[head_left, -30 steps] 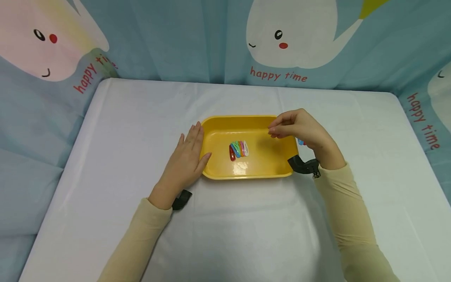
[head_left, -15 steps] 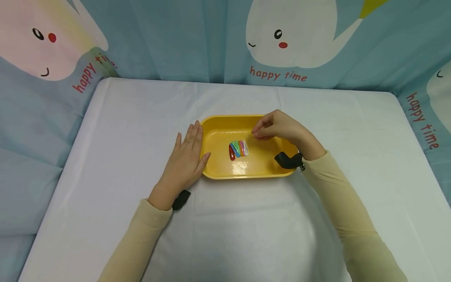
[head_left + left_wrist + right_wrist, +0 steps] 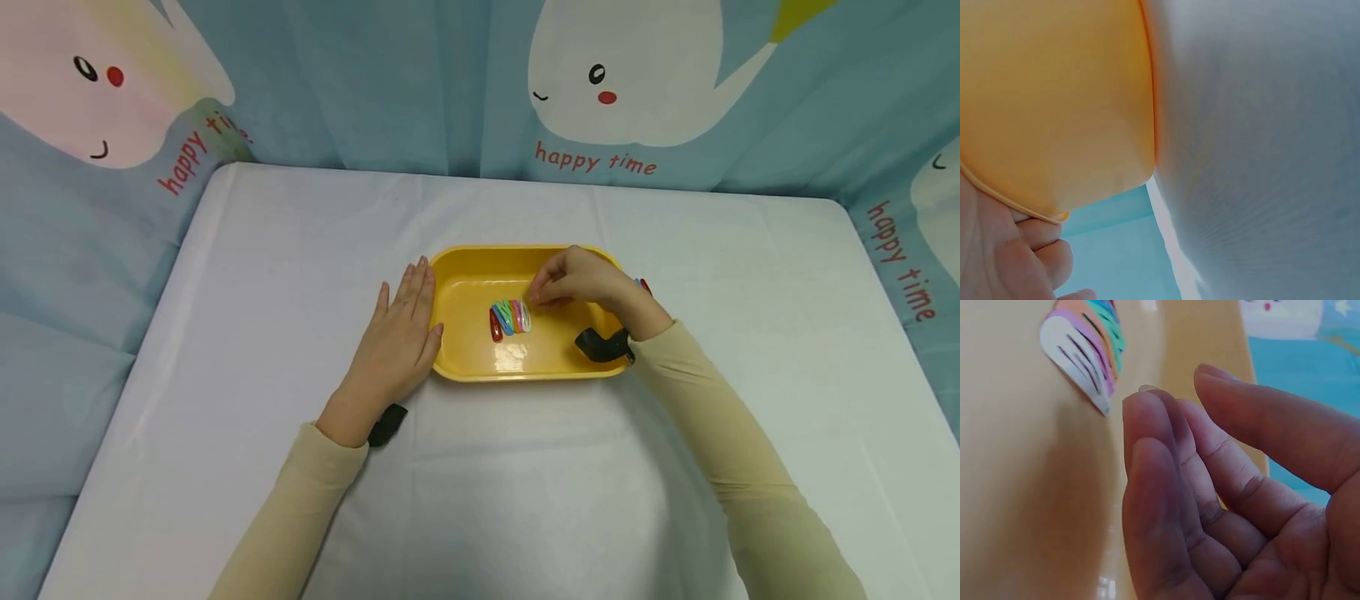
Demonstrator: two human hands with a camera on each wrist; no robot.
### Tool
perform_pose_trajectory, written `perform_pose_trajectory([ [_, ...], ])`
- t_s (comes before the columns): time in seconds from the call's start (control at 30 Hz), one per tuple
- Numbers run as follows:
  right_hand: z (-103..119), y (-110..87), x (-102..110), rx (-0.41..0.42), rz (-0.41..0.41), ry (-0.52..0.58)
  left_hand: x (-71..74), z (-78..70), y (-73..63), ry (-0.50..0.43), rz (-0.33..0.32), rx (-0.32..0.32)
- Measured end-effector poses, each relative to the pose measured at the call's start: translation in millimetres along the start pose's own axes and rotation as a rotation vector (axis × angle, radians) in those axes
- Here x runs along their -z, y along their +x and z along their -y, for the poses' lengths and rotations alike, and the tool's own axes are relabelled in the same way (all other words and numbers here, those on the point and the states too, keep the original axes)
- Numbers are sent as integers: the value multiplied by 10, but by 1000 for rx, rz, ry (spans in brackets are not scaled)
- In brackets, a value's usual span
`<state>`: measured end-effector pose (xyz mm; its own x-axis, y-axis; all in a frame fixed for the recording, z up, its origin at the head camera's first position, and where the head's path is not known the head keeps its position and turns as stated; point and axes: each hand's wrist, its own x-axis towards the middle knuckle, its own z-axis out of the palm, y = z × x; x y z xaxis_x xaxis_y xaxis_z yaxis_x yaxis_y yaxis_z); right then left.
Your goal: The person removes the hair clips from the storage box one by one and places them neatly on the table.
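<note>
In the head view, a yellow tray (image 3: 465, 367) lies on the table. A tight row of several colourful snap hair clips (image 3: 511, 317), red at one end and white at the other, sits inside it. My left hand (image 3: 393, 337) rests with straight fingers against the tray's left rim; the left wrist view shows its fingers (image 3: 1041, 250) by the rim. Just right of the white clip (image 3: 1075, 359), my right hand (image 3: 573, 279) hovers over the tray. Its thumb and loosely bent fingers (image 3: 1150, 481) stand apart in the right wrist view, and nothing shows between them.
More clips (image 3: 643, 286), blue and red, lie outside the tray's right end, partly hidden by the right wrist. A white cloth (image 3: 300, 233) covers the table. A blue curtain (image 3: 390, 92) hangs along its back and sides.
My right hand has moved left from the tray's right end and lowered close to the white clip. The left hand, the tray and the row of clips keep their places.
</note>
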<state>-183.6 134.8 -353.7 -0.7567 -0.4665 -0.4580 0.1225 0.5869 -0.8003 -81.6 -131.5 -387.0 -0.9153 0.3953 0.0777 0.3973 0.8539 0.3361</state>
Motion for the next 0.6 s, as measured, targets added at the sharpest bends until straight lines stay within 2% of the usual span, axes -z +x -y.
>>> perform_pose_trajectory([
  [0.6, -116, 76, -22, -45, 41, -6, -6, -8, 15, -1, -9, -2],
])
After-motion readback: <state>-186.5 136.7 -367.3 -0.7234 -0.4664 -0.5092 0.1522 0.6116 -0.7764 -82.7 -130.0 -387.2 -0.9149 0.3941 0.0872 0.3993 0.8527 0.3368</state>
